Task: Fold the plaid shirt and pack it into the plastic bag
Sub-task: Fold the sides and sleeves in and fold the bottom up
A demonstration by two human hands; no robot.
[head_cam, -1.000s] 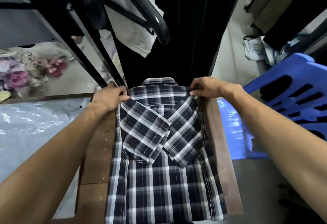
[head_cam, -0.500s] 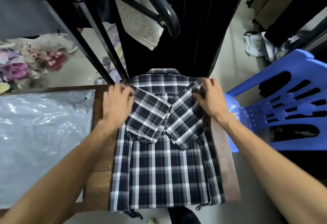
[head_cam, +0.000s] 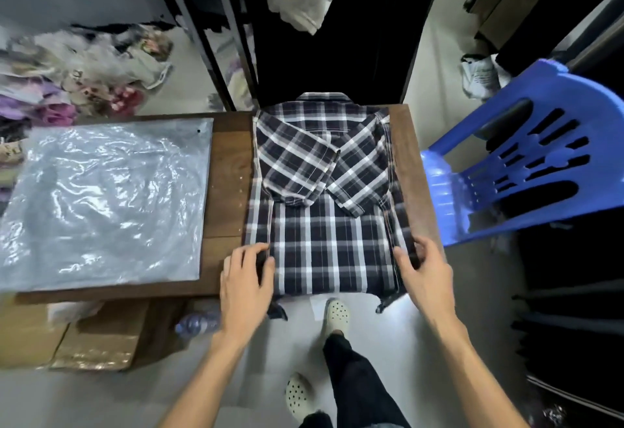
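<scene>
The black-and-white plaid shirt point(head_cam: 332, 231) lies face down on the right end of the brown wooden table point(head_cam: 229, 171), collar at the far edge, both short sleeves folded in across its back. My left hand point(head_cam: 248, 279) rests on the shirt's near left corner, fingers curled over the hem edge. My right hand point(head_cam: 422, 269) is at the near right corner, thumb and fingers around the side edge. The clear plastic bag point(head_cam: 104, 198) lies flat on the table's left half, apart from the shirt.
A blue plastic chair point(head_cam: 526, 161) stands right of the table. Cardboard boxes point(head_cam: 91, 336) and a plastic bottle point(head_cam: 199, 323) sit under the near left edge. A black clothes rack point(head_cam: 216, 39) and hanging garments rise behind. Piled clothes point(head_cam: 67, 79) lie far left. My feet are below.
Both hands have slid from the shirt's shoulders down its sides to the near hem corners. The head has pulled back, so more floor and the whole table show.
</scene>
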